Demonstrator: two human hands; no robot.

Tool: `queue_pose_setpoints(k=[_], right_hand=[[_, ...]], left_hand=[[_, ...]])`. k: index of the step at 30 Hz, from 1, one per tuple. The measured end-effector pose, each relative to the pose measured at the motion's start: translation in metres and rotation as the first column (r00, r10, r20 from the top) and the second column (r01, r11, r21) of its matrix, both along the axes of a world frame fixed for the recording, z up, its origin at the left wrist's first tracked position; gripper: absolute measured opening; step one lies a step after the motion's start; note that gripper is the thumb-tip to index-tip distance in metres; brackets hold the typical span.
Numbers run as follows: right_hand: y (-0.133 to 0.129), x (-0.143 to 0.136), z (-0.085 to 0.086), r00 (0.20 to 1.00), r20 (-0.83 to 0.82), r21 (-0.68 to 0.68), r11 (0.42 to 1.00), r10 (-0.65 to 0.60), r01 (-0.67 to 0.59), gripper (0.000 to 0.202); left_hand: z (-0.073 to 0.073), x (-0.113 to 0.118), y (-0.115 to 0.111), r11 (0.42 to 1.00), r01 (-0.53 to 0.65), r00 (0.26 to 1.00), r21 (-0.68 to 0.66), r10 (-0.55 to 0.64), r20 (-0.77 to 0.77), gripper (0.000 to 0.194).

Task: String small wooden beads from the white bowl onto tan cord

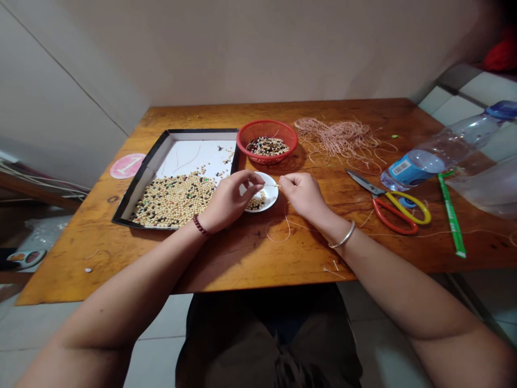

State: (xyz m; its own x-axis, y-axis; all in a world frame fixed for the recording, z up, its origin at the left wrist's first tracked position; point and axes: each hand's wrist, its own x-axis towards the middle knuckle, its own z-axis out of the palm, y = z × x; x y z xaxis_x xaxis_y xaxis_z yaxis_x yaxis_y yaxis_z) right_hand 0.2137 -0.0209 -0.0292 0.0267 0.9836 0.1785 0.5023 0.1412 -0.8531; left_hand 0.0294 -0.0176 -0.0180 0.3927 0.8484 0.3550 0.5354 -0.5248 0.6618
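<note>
Over a small white dish (273, 199), both hands meet with a thin cord (270, 185) stretched between their fingertips. My left hand (232, 198) pinches one end of the cord, thumb against forefinger. My right hand (302, 195) is closed on the cord at the other side, where a tiny pale bead shows at the fingertips. From there a loop of cord trails down onto the table. Pale beads (256, 202) lie in the dish, partly behind my left hand. Left of the hands, a black-rimmed tray (142, 161) holds many pale, dark and a few green beads.
Behind the dish stands a red basket (267, 129) of mixed beads. A tangled heap of pink cord (339, 137) lies beside it. To the right are open scissors (396, 213), a tilted plastic bottle (448, 143) and a green strip (452, 218). A pink round label (127, 166) touches the tray.
</note>
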Motion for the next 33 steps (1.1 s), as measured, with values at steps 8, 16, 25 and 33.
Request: queue_pose_setpoints(k=[8,16,25,33], right_hand=[[0.0017,-0.0006,-0.0025,0.998,-0.053,-0.019,0.999,0.042,-0.043,0.036],[0.0045,-0.0046,-0.0057,0.911,-0.411,-0.201,0.97,0.042,-0.135,0.036],[0.0021,-0.0059,0.0014,0.892,-0.452,-0.203,0.971,0.024,-0.128,0.038],[0.005,-0.0037,-0.0059,0.93,-0.36,-0.085,0.99,0.071,-0.109,0.037]], left_hand=[[-0.0002,-0.0006,-0.0001,1.0,0.018,1.0,0.005,-0.018,0.01,0.014],[0.0002,-0.0001,0.0031,0.988,0.002,0.968,-0.152,0.036,0.248,0.023],[0.0045,0.0,0.0027,0.946,0.123,0.885,-0.3,0.032,0.464,0.038],[0.0051,0.0004,0.0019,0.952,0.147,0.899,-0.269,-0.015,0.438,0.048]])
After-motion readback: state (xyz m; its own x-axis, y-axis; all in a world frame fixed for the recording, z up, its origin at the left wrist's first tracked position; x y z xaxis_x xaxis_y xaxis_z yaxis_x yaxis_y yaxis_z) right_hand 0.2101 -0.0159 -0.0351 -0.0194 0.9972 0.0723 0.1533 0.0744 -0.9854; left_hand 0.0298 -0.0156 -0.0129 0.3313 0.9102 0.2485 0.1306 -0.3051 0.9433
